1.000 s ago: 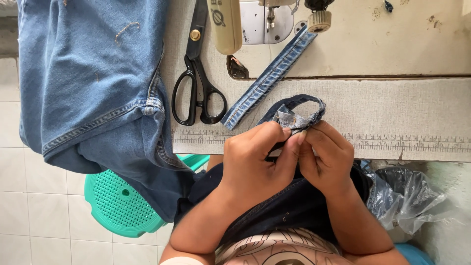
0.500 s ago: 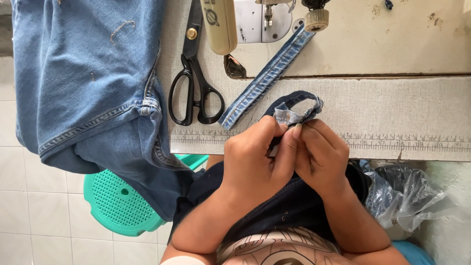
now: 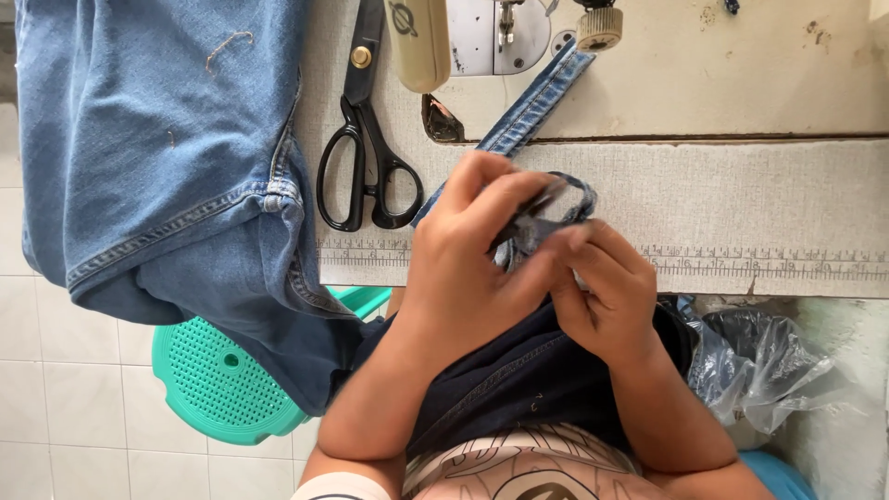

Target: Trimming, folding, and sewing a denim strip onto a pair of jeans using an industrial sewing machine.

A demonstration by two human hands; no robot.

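Note:
My left hand [image 3: 472, 268] and my right hand [image 3: 607, 292] meet at the table's front edge and pinch a small folded piece of dark denim [image 3: 546, 218] between their fingertips. The piece belongs to a dark blue garment [image 3: 528, 370] that lies on my lap. A narrow light-blue denim strip [image 3: 532, 106] runs from behind my hands up to the sewing machine's needle area [image 3: 505, 32]. Black scissors [image 3: 366, 153] lie shut on the table just left of my left hand.
Light-blue jeans [image 3: 167, 157] hang over the table's left end. The table [image 3: 759, 199] has a printed ruler along its front edge. A green plastic stool [image 3: 218, 384] stands below on the tiled floor, and a plastic bag [image 3: 759, 370] sits at the lower right.
Both hands have kept working the dark denim fold, shifting their fingers slightly; my left fingers now reach further over the piece. The view has moved a little.

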